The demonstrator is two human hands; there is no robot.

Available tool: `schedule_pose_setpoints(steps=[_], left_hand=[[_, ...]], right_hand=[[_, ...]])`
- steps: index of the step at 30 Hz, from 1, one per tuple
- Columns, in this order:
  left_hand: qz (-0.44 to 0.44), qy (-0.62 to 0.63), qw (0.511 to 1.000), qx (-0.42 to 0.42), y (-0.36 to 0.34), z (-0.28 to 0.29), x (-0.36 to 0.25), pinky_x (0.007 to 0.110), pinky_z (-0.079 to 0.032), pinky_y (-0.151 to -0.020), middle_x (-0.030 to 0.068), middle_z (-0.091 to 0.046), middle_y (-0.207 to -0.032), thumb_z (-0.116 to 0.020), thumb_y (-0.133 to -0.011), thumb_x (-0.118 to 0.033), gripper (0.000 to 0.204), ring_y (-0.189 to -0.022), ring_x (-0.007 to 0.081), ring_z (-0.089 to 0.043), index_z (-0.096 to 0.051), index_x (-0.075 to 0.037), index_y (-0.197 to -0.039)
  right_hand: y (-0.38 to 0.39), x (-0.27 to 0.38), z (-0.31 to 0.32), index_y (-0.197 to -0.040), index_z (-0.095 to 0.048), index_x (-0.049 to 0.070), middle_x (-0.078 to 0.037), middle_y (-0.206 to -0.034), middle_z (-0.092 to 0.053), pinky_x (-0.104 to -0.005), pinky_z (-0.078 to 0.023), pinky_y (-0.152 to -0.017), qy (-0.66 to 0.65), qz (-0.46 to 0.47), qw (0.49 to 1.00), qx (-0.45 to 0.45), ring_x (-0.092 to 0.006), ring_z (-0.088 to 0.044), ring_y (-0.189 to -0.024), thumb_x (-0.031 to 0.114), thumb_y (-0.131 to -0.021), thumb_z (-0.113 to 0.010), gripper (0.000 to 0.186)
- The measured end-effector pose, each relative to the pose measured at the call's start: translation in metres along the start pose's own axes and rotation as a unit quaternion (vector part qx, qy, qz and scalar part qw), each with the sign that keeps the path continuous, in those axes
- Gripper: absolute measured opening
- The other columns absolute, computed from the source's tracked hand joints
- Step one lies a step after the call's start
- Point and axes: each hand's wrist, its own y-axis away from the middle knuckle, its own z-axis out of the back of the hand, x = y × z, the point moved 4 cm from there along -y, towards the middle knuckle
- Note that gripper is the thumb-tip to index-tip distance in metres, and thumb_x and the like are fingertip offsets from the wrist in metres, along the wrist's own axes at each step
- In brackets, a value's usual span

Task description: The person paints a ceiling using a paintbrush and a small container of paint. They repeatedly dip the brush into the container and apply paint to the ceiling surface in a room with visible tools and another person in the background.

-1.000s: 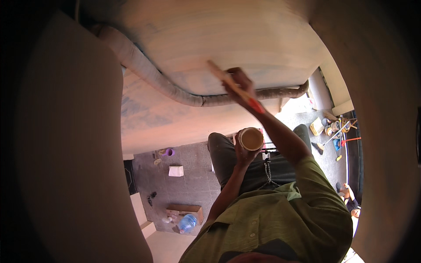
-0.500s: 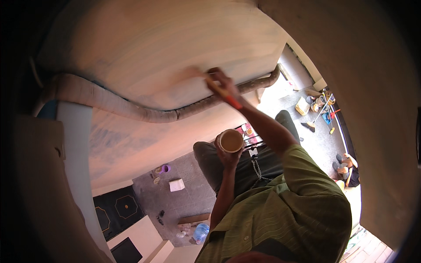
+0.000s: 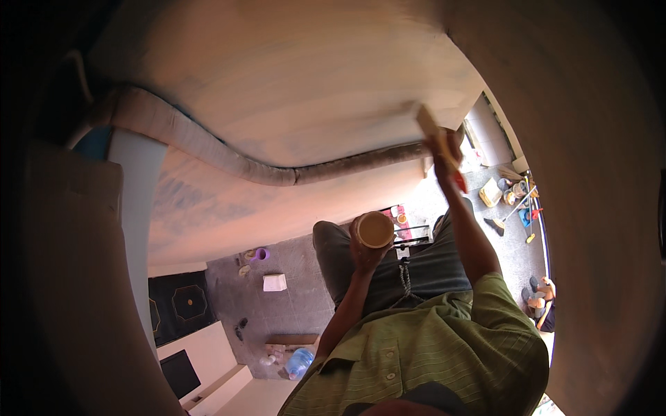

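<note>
In my left hand (image 3: pixel 363 258), held at waist height before my dark trousers, is a round tub (image 3: pixel 375 229) with pale, cream-coloured contents. My right hand (image 3: pixel 447 151) is raised ahead and to the right, its fingers closed round a paintbrush (image 3: pixel 427 120). The brush has a pale head and a handle with a red end. Its bristles are at or close to the painted wall (image 3: pixel 312 83); whether they touch I cannot tell. Just below, a long rounded brown pipe-like band (image 3: pixel 270 175) curves along the wall.
The floor (image 3: pixel 291 298) lies far beneath me. On it are a purple bucket (image 3: pixel 261 254), a white box (image 3: pixel 275 282) and a blue plastic bottle (image 3: pixel 300 363). A broom (image 3: pixel 495 225) lies at the right, with a seated person (image 3: pixel 544 305) nearby. A dark door (image 3: pixel 184 308) stands lower left.
My right hand has moved right along the wall with the brush, toward its right end. My left hand and the tub have shifted slightly right and down in view, as the whole view has turned.
</note>
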Motion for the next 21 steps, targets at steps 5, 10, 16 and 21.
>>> schedule_pose_setpoints(steps=[5, 10, 16, 21], left_hand=[[0.003, 0.018, 1.000, -0.014, 0.002, 0.000, 0.006, 0.042, -0.049, -0.097, 0.0157, -0.059, -0.120, -0.094, -0.062, -0.019, 0.090, -0.111, 0.0295, -0.060, -0.041, -0.003, -0.133], [0.044, 0.013, 0.998, -0.033, 0.011, 0.003, 0.016, 0.042, -0.047, -0.098, 0.0154, -0.056, -0.121, -0.094, -0.061, -0.020, 0.090, -0.111, 0.0286, -0.058, -0.042, -0.003, -0.132], [0.041, 0.036, 0.998, -0.029, 0.006, 0.001, 0.008, 0.042, -0.046, -0.099, 0.0149, -0.056, -0.121, -0.095, -0.060, -0.021, 0.090, -0.111, 0.0290, -0.057, -0.043, -0.004, -0.132], [0.027, 0.011, 0.999, -0.035, 0.009, -0.001, 0.013, 0.042, -0.048, -0.097, 0.0138, -0.058, -0.119, -0.095, -0.062, -0.021, 0.087, -0.110, 0.0283, -0.059, -0.045, -0.004, -0.130]], right_hand=[[0.026, 0.123, -0.146, -0.104, -0.065, 0.003, -0.012, -0.102, -0.065, -0.0329, -0.055, -0.071, -0.117, 0.093, 0.968, 0.201, -0.0231, -0.068, -0.086, 0.011, -0.083, -0.078, 0.026], [0.050, 0.170, -0.232, -0.100, -0.058, 0.003, -0.011, -0.104, -0.060, -0.0374, -0.060, -0.062, -0.201, 0.158, 0.929, 0.268, -0.0314, -0.065, -0.086, 0.010, -0.086, -0.070, 0.020], [0.034, 0.121, -0.200, -0.102, -0.061, 0.005, -0.010, -0.106, -0.061, -0.0367, -0.059, -0.067, -0.117, 0.199, 0.952, 0.199, -0.0284, -0.065, -0.091, 0.010, -0.087, -0.070, 0.019], [0.003, 0.016, -0.063, -0.113, -0.061, 0.004, -0.008, -0.109, -0.062, -0.0333, -0.054, -0.075, 0.029, 0.005, 0.990, 0.140, -0.0199, -0.064, -0.093, 0.013, -0.092, -0.067, 0.023]])
